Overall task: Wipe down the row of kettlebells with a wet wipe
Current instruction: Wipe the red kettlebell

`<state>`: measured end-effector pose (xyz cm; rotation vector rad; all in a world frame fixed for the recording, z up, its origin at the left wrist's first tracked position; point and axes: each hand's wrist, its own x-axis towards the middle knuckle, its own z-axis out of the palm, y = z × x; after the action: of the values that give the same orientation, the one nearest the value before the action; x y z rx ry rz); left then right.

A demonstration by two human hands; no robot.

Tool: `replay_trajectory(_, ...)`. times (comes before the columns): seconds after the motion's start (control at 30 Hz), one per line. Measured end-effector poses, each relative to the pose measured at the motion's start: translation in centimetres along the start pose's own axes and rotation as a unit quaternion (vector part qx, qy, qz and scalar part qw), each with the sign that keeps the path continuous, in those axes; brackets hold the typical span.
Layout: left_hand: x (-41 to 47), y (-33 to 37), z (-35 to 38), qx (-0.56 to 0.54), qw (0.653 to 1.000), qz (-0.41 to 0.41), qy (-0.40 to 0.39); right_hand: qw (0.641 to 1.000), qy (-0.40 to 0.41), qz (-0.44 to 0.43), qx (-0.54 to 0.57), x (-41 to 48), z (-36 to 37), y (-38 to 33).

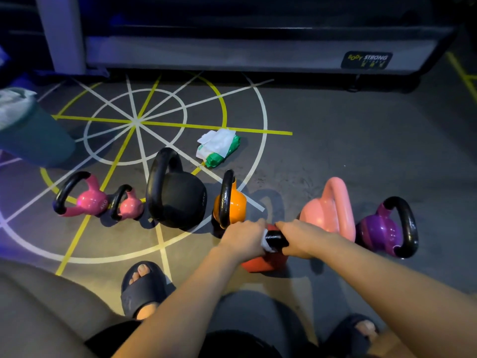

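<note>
Both bare arms (180,293) reach out from the bottom of the view to the middle of the row. The left grip (242,237) is curled round a white wet wipe (265,243) and holds it against the black handle (277,239) of the red kettlebell (265,263). The right grip (296,237) is curled round the same handle, just beside the wipe. The red kettlebell sits on the floor (335,151), a bit nearer the person than the others. Just to its left stands the orange kettlebell (233,205), then the big black kettlebell (180,200), then the small pink kettlebell (130,205), and last the bigger pink kettlebell (89,201) marked 4KG. To the right of the red one stands the light pink kettlebell (326,211), and past that the purple kettlebell (380,228). Behind the row, farther from the person, a green and white pack of wipes (218,148) lies on the floor with a wipe sticking out of the top. White and yellow lines (134,122) make a big wheel shape on the floor. Along the far side is a grey machine base (232,51) with a label (366,60) that reads BODY STRONG. Near the person, two feet in dark slippers (142,288) stand on the floor.
</note>
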<state>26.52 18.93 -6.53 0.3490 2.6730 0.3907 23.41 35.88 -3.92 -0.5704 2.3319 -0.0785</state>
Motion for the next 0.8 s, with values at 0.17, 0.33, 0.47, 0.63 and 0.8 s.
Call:
replay_trajectory(0.17, -1.3, -3.5, 0.5, -0.177, 0.983, 0.01, -0.043, 1.0, 0.008, 0.004, 0.024, -0.7, 0.1, 0.9)
replay_trajectory(0.33, -0.5, -0.1, 0.4, 0.014, 1.0, 0.023, 0.005, 0.999, 0.015, 0.034, 0.025, -1.3, 0.5, 1.2)
replay_trajectory(0.47, 1.3, 3.4, 1.2, 0.076, 0.996, 0.04, 0.034, 0.998, 0.014, 0.065, 0.011, -1.9, 0.2, 1.2)
replay_trajectory(0.63, 0.3, 1.3, -0.2, 0.068, 0.997, 0.03, 0.017, 0.996, -0.009, 0.09, 0.01, -2.8, -0.4, 1.8)
replay_trajectory(0.8, -3.4, -4.3, 0.6, -0.043, 0.998, 0.026, 0.041, 0.994, -0.017, 0.109, -0.006, -3.1, -0.9, 0.6)
